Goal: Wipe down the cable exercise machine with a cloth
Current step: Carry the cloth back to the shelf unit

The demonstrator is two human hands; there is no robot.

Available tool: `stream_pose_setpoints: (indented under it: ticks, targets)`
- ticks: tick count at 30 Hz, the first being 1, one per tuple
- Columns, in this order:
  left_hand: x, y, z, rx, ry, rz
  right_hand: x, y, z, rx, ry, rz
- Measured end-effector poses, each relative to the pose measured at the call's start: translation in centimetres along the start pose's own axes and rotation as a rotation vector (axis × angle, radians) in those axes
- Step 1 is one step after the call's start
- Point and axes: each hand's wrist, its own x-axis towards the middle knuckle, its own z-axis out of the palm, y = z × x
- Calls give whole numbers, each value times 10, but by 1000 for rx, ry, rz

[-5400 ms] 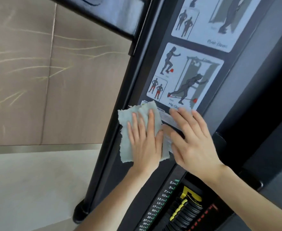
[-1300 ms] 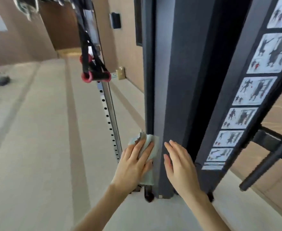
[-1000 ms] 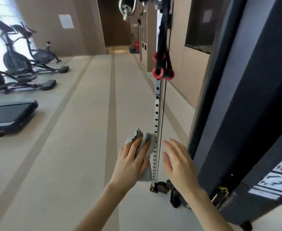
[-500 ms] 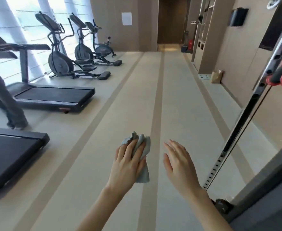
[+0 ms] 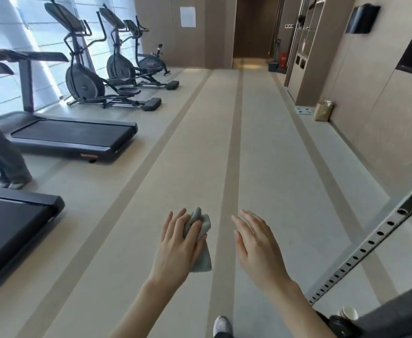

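left hand (image 5: 179, 250) grips bunched cloth (image 5: 200, 240), mid-air | right hand (image 5: 256, 245) fingers straight, holding nothing | perforated rail (image 5: 370, 245) of machine at right edge, untouched

Pale grey-green cloth (image 5: 201, 242); beige floor (image 5: 268, 147) with darker tan stripes; black treadmills (image 5: 71, 137).
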Motion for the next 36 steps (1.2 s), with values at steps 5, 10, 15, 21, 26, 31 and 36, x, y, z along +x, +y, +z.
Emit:
stream_pose_setpoints:
  ticks: [5, 10, 15, 21, 26, 31, 36]
  targets:
    - [54, -50, 72, 6, 28, 2, 70, 53, 52, 7, -14, 1]
    - [137, -94, 150, 8, 27, 11, 157, 119, 93, 1, -38, 39]
    - [215, -129, 217, -18, 52, 11, 241, 181, 133, 0, -57, 32]
    - [279, -184, 298, 10, 1, -59, 323, 242, 186, 16, -75, 40]
    - [351, -242, 380, -4, -8, -104, 403, 310, 249, -3, -35, 78]
    - [444, -309, 472, -48, -28, -145, 507, 381, 311, -34, -10, 123]
    - [544, -364, 555, -88, -57, -119, 611, 446, 353, -50, 52, 180]
